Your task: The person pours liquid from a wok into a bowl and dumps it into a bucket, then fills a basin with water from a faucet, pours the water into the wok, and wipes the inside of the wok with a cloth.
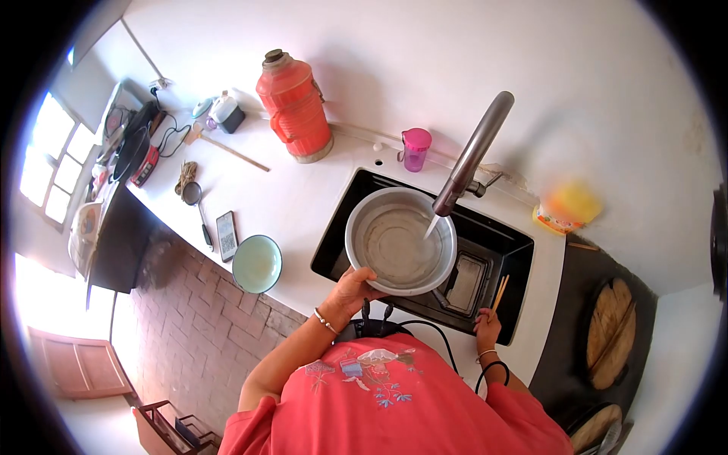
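Note:
My left hand (355,288) grips the near rim of a round metal basin (398,279), which is held over the black sink (330,250). Water runs from the faucet (474,152) into the basin, and clear water stands inside it. To the right, my right hand (487,327) is closed around a pair of chopsticks (500,293) at the sink's near edge. Under the basin a black rack (466,284) shows in part on the sink floor.
Left on the counter (303,197) are a pale green bowl (257,264), a phone (227,236), a ladle (192,194) and a red thermos (296,110). Behind the sink stands a pink cup (415,149). A yellow packet (567,206) and a wooden lid (610,334) are right.

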Demonstrator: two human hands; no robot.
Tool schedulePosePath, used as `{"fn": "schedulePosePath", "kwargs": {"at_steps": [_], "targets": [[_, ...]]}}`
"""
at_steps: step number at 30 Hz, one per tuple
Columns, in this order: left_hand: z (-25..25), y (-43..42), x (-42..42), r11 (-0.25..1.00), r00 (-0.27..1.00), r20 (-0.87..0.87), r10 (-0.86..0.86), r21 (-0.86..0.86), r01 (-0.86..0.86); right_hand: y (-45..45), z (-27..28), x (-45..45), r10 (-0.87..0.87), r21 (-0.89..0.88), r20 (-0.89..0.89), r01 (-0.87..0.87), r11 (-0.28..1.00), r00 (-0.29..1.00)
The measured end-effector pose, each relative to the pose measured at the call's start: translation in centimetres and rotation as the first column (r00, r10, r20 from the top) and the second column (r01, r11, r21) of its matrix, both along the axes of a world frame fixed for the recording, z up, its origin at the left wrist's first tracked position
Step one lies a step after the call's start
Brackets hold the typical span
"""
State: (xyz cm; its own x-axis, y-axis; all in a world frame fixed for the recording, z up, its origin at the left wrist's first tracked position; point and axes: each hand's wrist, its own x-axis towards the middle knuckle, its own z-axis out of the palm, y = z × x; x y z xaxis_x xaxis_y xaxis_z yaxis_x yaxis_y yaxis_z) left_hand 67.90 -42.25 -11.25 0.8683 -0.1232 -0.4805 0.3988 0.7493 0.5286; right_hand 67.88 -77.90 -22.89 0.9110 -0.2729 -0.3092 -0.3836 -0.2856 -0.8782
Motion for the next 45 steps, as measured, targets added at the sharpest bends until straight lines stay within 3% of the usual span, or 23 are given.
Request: {"fn": "schedulePosePath", "kwargs": {"at_steps": [45], "targets": [[-1.5,-0.2,0.5,1.0,0.997,-0.08,-0.02,-0.02,0.018,-0.1,0.1,-0.1,-0.018,0.034,-0.013,0.018,0.999,1.0]]}}
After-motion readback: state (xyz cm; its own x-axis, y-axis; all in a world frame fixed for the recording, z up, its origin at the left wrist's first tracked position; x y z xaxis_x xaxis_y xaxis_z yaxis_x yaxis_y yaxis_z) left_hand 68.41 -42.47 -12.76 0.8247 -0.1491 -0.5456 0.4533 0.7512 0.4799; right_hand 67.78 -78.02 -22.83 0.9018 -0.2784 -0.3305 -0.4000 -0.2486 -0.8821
